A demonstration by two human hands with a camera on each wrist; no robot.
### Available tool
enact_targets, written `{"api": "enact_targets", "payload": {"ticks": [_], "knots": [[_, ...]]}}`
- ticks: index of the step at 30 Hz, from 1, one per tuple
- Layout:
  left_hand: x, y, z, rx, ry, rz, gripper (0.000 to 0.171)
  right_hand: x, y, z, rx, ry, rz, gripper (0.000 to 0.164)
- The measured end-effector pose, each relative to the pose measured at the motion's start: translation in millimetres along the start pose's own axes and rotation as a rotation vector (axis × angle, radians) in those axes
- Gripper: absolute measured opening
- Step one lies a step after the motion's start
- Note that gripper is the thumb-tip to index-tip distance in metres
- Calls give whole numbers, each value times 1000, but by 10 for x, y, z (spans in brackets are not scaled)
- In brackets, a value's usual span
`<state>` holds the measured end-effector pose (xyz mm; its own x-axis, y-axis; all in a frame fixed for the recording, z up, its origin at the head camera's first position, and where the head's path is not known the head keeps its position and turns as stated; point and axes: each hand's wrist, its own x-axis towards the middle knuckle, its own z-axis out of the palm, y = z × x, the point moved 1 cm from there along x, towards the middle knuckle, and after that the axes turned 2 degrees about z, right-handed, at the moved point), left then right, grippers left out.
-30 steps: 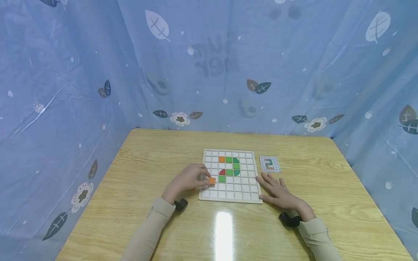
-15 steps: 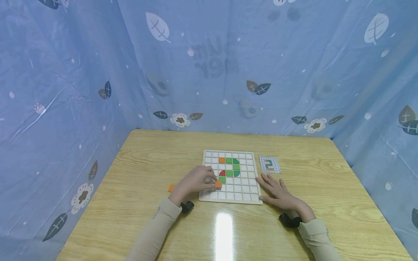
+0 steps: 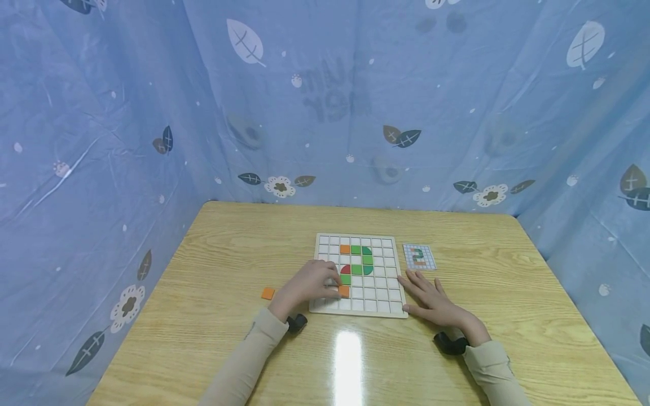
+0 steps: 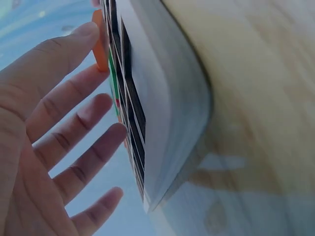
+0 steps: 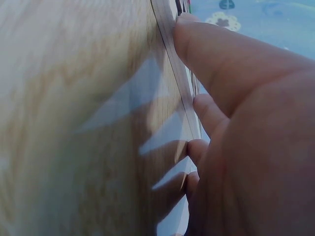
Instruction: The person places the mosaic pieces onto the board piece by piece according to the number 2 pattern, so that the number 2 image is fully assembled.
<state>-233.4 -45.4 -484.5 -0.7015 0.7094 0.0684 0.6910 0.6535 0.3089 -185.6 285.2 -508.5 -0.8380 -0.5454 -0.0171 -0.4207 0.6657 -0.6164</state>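
Note:
My left hand (image 3: 311,283) pinches an orange square tile (image 3: 343,291) between thumb and forefinger, at a cell just below a green tile (image 3: 346,279) on the white grid board (image 3: 376,305). In the left wrist view the orange tile (image 4: 100,42) stands tilted against the board's face, the other fingers spread. Further up the board, green, red and orange tiles form a curved figure. My right hand (image 3: 438,301) lies with extended fingers along the board's right edge; in the right wrist view its thumb (image 5: 206,46) touches that edge.
A loose orange tile (image 3: 268,293) lies on the wooden table (image 3: 228,242) left of the board, near the left wrist. Right of the board is a small pattern card (image 3: 420,256) with a similar coloured figure. A blue patterned curtain (image 3: 325,113) stands behind the table.
My left hand has moved right and slightly down with the orange tile, from the board's left side to the cell under the green tile. The loose orange tile came into view. My right hand stayed put.

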Motion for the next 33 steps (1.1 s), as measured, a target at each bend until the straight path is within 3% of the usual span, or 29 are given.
{"api": "enact_targets", "payload": {"ticks": [12, 18, 33], "knots": [[38, 37, 33, 33, -24, -59, 25, 0, 13, 7, 0, -2, 8, 67], [42, 36, 43, 29, -27, -69, 26, -1, 11, 14, 21, 13, -18, 66], [16, 13, 23, -1, -17, -62, 24, 1, 12, -3, -7, -15, 20, 67]]}}
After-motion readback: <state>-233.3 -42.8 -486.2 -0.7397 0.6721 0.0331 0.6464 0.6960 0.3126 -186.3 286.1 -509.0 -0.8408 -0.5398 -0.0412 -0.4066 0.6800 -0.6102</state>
